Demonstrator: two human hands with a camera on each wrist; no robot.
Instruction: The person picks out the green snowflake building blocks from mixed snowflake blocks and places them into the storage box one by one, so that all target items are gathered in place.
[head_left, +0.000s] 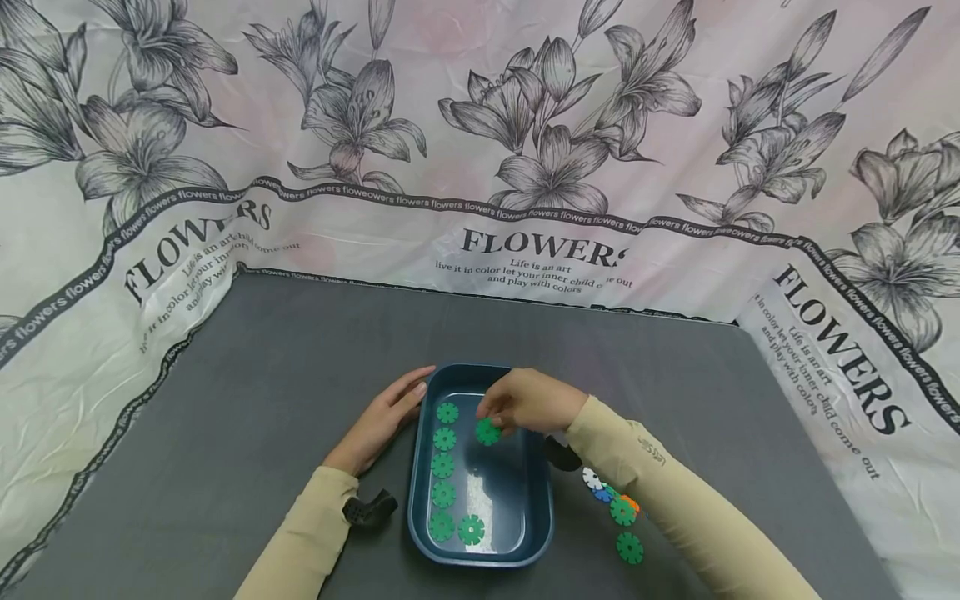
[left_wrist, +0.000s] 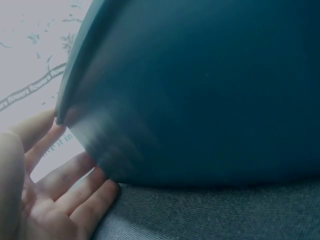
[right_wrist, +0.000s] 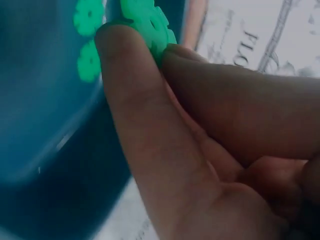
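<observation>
A deep blue rectangular tray point(head_left: 510, 492) sits on the grey table. My right hand point(head_left: 534, 402) pinches a green notched disc point(head_left: 488, 432) between thumb and fingertip, above the tray's upper part; the right wrist view shows this green disc point(right_wrist: 147, 22) close up. Down the tray's left side runs a column of several green discs point(head_left: 443, 465), and one more green disc point(head_left: 471, 529) lies beside the lowest. My left hand point(head_left: 382, 421) rests its straight fingers against the tray's outer left wall; in the left wrist view, the fingers point(left_wrist: 85, 195) touch the wall and rim.
Right of the tray, partly under my right forearm, lie loose discs: a white disc point(head_left: 592, 477), a blue one point(head_left: 602, 494), an orange one point(head_left: 634, 504) and green discs point(head_left: 630, 548). A flower-print cloth point(head_left: 540, 258) hangs behind the table point(head_left: 300, 333).
</observation>
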